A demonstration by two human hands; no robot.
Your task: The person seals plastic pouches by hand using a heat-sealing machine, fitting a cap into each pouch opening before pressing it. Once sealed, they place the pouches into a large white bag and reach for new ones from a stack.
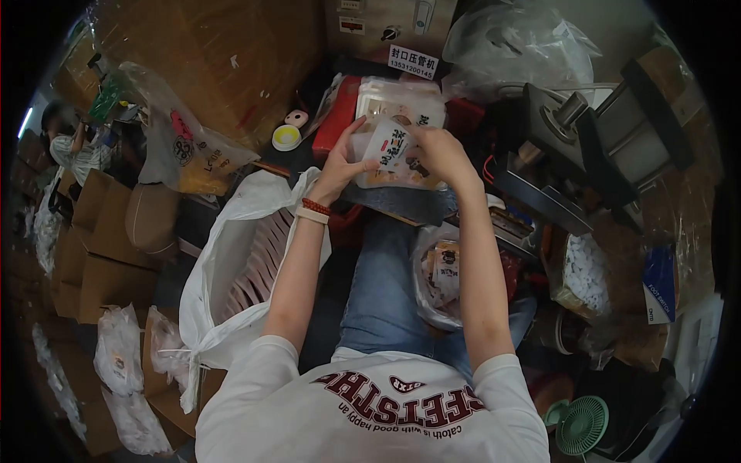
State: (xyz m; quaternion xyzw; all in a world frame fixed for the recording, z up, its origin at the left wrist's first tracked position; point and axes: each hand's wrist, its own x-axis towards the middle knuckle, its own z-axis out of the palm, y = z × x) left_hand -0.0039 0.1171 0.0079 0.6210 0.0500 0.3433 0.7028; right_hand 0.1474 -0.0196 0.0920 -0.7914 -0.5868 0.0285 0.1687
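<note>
A small translucent printed packet (pixel 392 144) with dark lettering is held up in front of me. My left hand (pixel 344 163) is closed on its left side, the thumb lying across the front. At the packet's right edge my right hand (pixel 441 154) has its fingers bent against it; the fingertips are partly hidden. Right below and behind both hands lies a stack of similar printed pouches (pixel 421 176) on a dark work surface (pixel 409 202). A red-and-brown bead bracelet (pixel 316 207) and a pale band circle my left wrist.
A white sack (pixel 202 297) holding pinkish-brown flat pieces stands left of my legs. On my right is a clear bag (pixel 423 266) of printed packets. Metal machinery (pixel 557 197) rises at the right, cardboard boxes (pixel 108 247) at the left. Another person (pixel 73 150) sits far left.
</note>
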